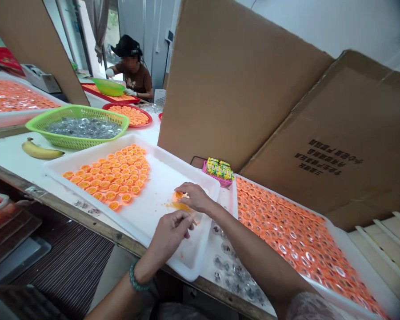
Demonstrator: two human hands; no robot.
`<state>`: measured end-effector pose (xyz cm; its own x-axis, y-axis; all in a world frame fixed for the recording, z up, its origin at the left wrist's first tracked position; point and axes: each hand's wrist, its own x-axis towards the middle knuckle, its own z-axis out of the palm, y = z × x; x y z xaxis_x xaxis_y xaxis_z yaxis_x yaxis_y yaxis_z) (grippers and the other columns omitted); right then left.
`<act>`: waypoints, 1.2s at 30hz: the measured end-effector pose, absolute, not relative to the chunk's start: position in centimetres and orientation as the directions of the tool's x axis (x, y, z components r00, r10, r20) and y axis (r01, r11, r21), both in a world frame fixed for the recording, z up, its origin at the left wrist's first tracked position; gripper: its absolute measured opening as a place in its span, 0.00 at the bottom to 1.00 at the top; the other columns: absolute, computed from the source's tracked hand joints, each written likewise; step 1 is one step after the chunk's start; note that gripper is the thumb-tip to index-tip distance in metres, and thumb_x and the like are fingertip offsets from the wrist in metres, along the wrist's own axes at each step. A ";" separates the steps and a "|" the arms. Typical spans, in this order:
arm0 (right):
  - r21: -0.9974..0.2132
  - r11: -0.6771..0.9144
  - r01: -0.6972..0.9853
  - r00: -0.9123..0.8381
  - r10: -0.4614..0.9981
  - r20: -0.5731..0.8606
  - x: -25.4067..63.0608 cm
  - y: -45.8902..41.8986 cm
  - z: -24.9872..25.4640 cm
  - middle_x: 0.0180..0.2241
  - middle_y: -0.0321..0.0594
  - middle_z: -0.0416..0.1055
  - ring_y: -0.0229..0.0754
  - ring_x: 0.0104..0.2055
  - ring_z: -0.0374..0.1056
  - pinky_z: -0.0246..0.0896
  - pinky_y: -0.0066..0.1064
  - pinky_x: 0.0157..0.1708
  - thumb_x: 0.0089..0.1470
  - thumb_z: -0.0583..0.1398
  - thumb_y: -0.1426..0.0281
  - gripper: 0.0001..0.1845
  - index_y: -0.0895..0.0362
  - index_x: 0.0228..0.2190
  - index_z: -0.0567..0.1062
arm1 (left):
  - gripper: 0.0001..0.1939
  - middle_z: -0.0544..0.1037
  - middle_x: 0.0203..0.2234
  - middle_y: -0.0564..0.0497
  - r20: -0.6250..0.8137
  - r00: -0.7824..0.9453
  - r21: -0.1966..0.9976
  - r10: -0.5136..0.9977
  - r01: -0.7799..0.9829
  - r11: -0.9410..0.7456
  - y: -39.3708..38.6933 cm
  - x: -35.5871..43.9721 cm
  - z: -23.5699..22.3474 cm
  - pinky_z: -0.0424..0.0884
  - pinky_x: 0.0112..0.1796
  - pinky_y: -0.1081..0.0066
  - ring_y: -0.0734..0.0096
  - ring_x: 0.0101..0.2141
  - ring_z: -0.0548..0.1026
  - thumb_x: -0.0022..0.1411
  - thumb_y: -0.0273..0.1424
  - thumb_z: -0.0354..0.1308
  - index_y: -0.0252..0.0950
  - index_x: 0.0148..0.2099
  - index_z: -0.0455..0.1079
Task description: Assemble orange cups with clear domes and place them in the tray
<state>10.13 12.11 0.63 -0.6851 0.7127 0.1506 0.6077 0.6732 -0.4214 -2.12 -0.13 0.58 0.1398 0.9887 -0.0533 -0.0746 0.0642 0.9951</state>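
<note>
My right hand (196,198) reaches over the white tray (163,155), its fingers closed on a small orange cup (179,195) with a wide rim. Beside that cup, loose yellow-orange grains (180,206) lie spilled on the tray floor. Nearer to me, my left hand (171,233), with a green bead bracelet (136,280) at the wrist, hovers above the tray. Its fingers are curled and pinched together; what they hold, if anything, is too small to make out. Many orange cups filled with yellow-orange grains (115,178) stand in rows in the tray's left part.
Right, a white tray holds sealed orange cups (286,235); clear plastic covers (233,266) lie before it. A pink basket of yellow packets (219,171) stands by tall cardboard (236,84). Left are a green basket (76,143) and banana (42,150). A person (136,73) works behind.
</note>
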 end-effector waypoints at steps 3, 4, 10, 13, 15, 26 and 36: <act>-0.497 0.644 0.582 -0.645 0.738 0.200 12.1 10.4 2.4 0.36 0.39 0.72 0.39 0.37 0.66 0.60 0.31 0.39 0.45 0.65 0.73 0.17 0.56 0.40 0.74 | 0.11 0.69 0.21 0.55 -0.032 -0.233 0.987 0.972 -0.163 -0.007 0.3 -2.3 0.1 0.60 0.26 0.75 0.73 0.23 0.66 0.57 0.39 0.54 0.37 0.31 0.68; -0.516 0.640 0.570 -0.641 0.739 0.208 12.7 9.7 3.1 0.37 0.39 0.72 0.39 0.37 0.66 0.60 0.31 0.38 0.45 0.65 0.73 0.17 0.56 0.40 0.73 | 0.10 0.70 0.24 0.55 -0.044 -0.306 0.979 0.951 -0.202 -0.020 0.5 -2.3 0.0 0.60 0.26 0.75 0.74 0.24 0.66 0.57 0.39 0.55 0.37 0.34 0.68; -0.622 0.627 0.469 -0.686 0.702 0.191 14.6 5.7 5.7 0.37 0.36 0.72 0.39 0.40 0.66 0.60 0.30 0.39 0.44 0.65 0.73 0.17 0.55 0.39 0.72 | 0.19 0.75 0.30 0.47 -0.215 0.182 0.864 0.959 -0.423 0.274 0.7 -2.4 0.8 0.66 0.27 0.73 0.71 0.26 0.73 0.58 0.39 0.54 0.31 0.46 0.69; -0.723 0.555 0.412 -0.666 0.725 0.176 14.7 4.5 5.7 0.37 0.35 0.72 0.37 0.38 0.67 0.60 0.29 0.38 0.45 0.64 0.73 0.18 0.55 0.41 0.70 | 0.17 0.77 0.30 0.45 -0.236 0.374 0.826 0.897 -0.409 0.388 0.6 -2.5 1.3 0.71 0.30 0.71 0.67 0.28 0.76 0.58 0.37 0.57 0.30 0.44 0.71; -0.777 0.496 0.388 -0.628 0.759 0.171 14.8 3.8 5.3 0.37 0.35 0.72 0.36 0.36 0.67 0.61 0.28 0.37 0.45 0.64 0.72 0.20 0.55 0.42 0.68 | 0.15 0.78 0.32 0.44 -0.236 0.418 0.817 0.877 -0.403 0.412 0.7 -2.6 1.3 0.73 0.33 0.71 0.68 0.28 0.77 0.57 0.34 0.59 0.31 0.45 0.71; -0.575 0.370 0.730 -0.126 0.899 0.419 18.6 -0.8 -1.2 0.35 0.43 0.74 0.44 0.39 0.69 0.63 0.36 0.40 0.57 0.52 0.73 0.11 0.56 0.35 0.74 | 0.12 0.78 0.38 0.43 -0.286 0.310 0.771 0.907 -0.487 0.410 0.9 -2.2 1.4 0.73 0.43 0.66 0.63 0.37 0.77 0.56 0.28 0.59 0.30 0.44 0.73; -0.352 0.615 0.705 -0.386 0.750 0.537 13.1 -1.4 1.1 0.35 0.44 0.68 0.43 0.38 0.63 0.62 0.34 0.37 0.58 0.51 0.74 0.13 0.56 0.40 0.73 | 0.15 0.78 0.31 0.47 -0.255 0.185 0.871 0.949 -0.382 0.309 0.7 -1.8 1.0 0.71 0.39 0.70 0.69 0.34 0.74 0.50 0.36 0.64 0.31 0.38 0.76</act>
<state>13.13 -1.42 1.11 -0.3863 0.7502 0.5367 0.7053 0.6152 -0.3523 -1.79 0.66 0.98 0.1853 0.9490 -0.2550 -0.3824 0.3087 0.8709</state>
